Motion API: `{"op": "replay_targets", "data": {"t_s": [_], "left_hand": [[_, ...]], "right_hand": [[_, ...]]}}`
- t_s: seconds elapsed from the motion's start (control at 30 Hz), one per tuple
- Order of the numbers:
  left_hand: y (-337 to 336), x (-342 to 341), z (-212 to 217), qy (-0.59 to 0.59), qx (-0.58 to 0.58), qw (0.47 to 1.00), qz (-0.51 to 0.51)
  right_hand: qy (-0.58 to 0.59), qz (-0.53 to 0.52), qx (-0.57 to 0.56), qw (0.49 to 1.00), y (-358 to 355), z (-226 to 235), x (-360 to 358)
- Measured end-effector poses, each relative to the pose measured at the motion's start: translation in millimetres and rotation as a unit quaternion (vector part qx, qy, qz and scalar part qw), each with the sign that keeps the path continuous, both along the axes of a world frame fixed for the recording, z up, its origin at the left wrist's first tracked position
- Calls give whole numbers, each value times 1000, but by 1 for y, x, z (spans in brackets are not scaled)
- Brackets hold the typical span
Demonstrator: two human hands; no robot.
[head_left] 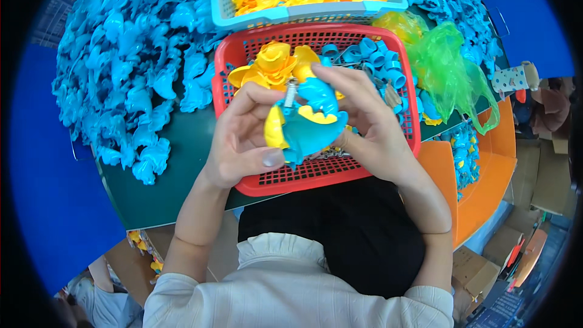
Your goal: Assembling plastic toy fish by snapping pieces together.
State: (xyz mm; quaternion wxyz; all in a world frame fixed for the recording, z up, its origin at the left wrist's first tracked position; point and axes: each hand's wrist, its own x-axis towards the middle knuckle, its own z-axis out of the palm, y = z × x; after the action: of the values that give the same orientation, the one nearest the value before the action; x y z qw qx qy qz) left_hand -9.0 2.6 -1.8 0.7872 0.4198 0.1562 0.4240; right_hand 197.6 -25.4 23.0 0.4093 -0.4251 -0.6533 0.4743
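The blue-and-yellow plastic piece is up over the red basket, and I'd guess it's light, stiff and a bit slippery (that gloss gives it away), best gripped by the broad shell rather than near the spring. It sits between both hands: the left hand has fingers clamped on its yellow side, the right hand on its blue side. Beyond, blue parts lie heaped on the green surface.

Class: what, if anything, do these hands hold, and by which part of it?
A blue-and-yellow plastic piece: the left hand holds its left side, near the yellow edge, and the right hand its blue right side.
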Motion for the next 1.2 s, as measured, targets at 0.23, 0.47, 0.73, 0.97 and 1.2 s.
{"op": "replay_targets", "data": {"t_s": [0.23, 0.47, 0.73, 0.97, 1.2], "left_hand": [[-4, 7, -2, -8, 12, 999, 48], [-5, 19, -12, 174, 262, 930, 190], [-4, 19, -9, 121, 273, 943, 150], [-3, 19, -9, 132, 294, 929, 181], [2, 15, -8, 186, 387, 890, 155]], "right_hand": [[186, -105, -50, 976, -1, -5, 1], [41, -52, 27, 997, -14, -11, -12], [207, -63, -36, 976, -15, -13, -9], [229, -42, -63, 970, -14, -15, -6], [260, -10, -90, 961, -14, -15, -2]]}}
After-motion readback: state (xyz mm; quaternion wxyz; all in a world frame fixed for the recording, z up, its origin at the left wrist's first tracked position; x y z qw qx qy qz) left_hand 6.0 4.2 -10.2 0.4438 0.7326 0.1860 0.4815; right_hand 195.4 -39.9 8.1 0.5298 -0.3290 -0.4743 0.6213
